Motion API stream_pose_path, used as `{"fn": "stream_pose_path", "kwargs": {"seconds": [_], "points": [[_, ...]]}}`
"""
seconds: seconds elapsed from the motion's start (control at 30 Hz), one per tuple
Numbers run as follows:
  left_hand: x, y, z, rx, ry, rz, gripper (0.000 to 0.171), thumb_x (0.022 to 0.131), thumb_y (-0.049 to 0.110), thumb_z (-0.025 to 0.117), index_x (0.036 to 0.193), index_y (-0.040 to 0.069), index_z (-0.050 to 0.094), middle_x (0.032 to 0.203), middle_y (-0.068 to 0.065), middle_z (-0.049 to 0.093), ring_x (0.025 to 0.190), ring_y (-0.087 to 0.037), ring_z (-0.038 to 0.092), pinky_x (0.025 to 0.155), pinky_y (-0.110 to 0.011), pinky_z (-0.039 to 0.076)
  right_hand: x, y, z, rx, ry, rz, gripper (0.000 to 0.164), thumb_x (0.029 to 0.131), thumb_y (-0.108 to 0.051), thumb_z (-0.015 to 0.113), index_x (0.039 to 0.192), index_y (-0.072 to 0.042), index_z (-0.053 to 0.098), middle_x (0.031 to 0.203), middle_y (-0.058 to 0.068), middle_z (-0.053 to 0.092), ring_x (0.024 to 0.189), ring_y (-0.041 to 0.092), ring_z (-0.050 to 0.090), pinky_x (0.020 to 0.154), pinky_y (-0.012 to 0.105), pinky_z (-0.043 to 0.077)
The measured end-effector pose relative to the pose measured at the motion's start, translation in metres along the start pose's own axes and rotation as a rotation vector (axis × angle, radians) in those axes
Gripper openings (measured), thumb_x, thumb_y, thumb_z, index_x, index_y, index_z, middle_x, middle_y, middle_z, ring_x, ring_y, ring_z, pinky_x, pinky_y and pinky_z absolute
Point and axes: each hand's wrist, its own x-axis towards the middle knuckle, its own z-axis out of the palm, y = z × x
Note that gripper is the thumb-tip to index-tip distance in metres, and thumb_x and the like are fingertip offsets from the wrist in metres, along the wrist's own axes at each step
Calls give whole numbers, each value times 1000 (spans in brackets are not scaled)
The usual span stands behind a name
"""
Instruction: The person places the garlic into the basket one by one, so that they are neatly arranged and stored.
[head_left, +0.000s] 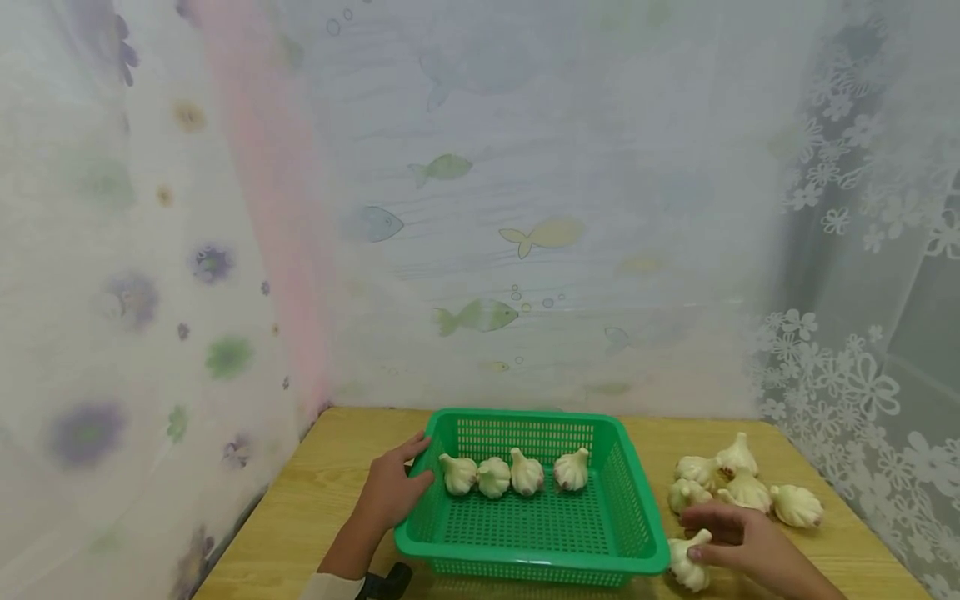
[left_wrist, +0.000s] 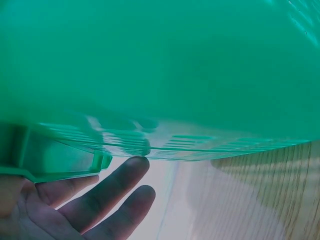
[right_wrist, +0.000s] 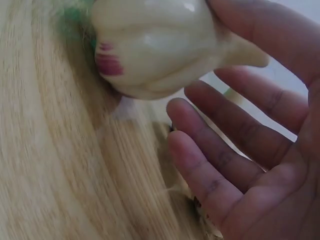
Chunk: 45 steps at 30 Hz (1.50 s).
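1. Green basket (head_left: 532, 561) holds four garlic bulbs (head_left: 527, 473), bare floor (head_left: 525, 529) nearest me.
2. My left hand (head_left: 390, 492), fingers spread, touches its left rim (head_left: 407, 517).
3. My right hand (head_left: 742, 546) pinches another bulb (head_left: 687, 569) beside its near-right corner (head_left: 658, 560).

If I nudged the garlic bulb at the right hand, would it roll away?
The garlic bulb would probably rock rather than roll far, given its ribbed sides and jutting stem. Its glossy surface might feel slightly slippery.
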Motion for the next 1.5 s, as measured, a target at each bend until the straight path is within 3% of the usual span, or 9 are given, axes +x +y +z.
{"fn": "stream_pose_path", "kwargs": {"seconds": [0.17, 0.4, 0.53, 0.77, 0.9, 1.17, 1.27, 1.4, 1.5], "points": [[0, 0, 1, -5, -5, 5, 57, 97, 12, 65, 152, 10, 54, 163, -2, 43, 91, -20, 68, 50, -30, 44, -1, 4, 0, 29, -44, -13, 51, 106, -13, 57, 148, 13, 45, 144, 31, 55, 114, 0, 66, 91, 29, 57], [2, 1, -1, -11, -12, 9, 56, 97, 12, 64, 152, 10, 53, 164, -2, 42, 75, -16, 63, 48, -30, 41, 0, 4, -3, 104, -146, -41, 48, 109, -8, 49, 150, 15, 42, 147, 26, 56, 119, 0, 64, 94, 29, 56], [1, 0, -1, -10, -5, 9, 56, 98, 11, 64, 152, 9, 54, 164, -2, 42, 77, -14, 63, 47, -30, 41, 0, 5, -4, 132, -177, -54, 47, 108, -7, 49, 149, 17, 42, 146, 23, 58, 119, 0, 64, 94, 29, 56], [-1, -1, 0, -19, 1, 14, 55, 98, 11, 65, 152, 9, 54, 164, -3, 43, 87, -17, 68, 49, -31, 43, -1, 6, -1, 148, -232, -72, 48, 108, -5, 49, 149, 18, 40, 139, -8, 66, 121, 2, 64, 95, 27, 55], [-1, 0, 0, -14, 6, 15, 55, 97, 10, 66, 151, 8, 55, 163, -3, 43, 94, -21, 70, 50, -31, 43, -1, 5, 2, 158, -265, -66, 48, 108, -6, 50, 150, 15, 41, 138, -15, 66, 122, 0, 62, 95, 26, 54], [-1, -1, 1, -10, 3, 11, 55, 97, 10, 66, 151, 7, 54, 163, -4, 43, 95, -21, 71, 52, -31, 45, -2, 6, 3, 202, -272, -28, 48, 107, -7, 51, 150, 14, 43, 136, -15, 67, 121, -1, 63, 95, 25, 54], [-1, 0, 1, -12, 0, 5, 55, 97, 10, 66, 151, 8, 54, 163, -3, 43, 90, -18, 70, 52, -31, 46, -2, 5, 2, 184, -243, -20, 48, 107, -8, 52, 149, 14, 44, 137, -11, 67, 120, 1, 64, 93, 26, 56], [0, 1, 0, -11, 2, 2, 55, 97, 10, 66, 152, 8, 54, 163, -2, 43, 83, -16, 68, 51, -31, 45, -2, 1, 0, 122, -181, -34, 49, 106, -8, 55, 148, 15, 45, 141, 5, 66, 116, 3, 67, 90, 31, 59], [0, 0, 1, -13, 3, 4, 55, 98, 11, 66, 152, 8, 54, 163, -2, 43, 86, -17, 69, 52, -31, 45, -2, -4, -1, 106, -171, -65, 50, 106, -6, 55, 147, 18, 43, 141, 1, 66, 117, 3, 67, 89, 32, 59]]}}
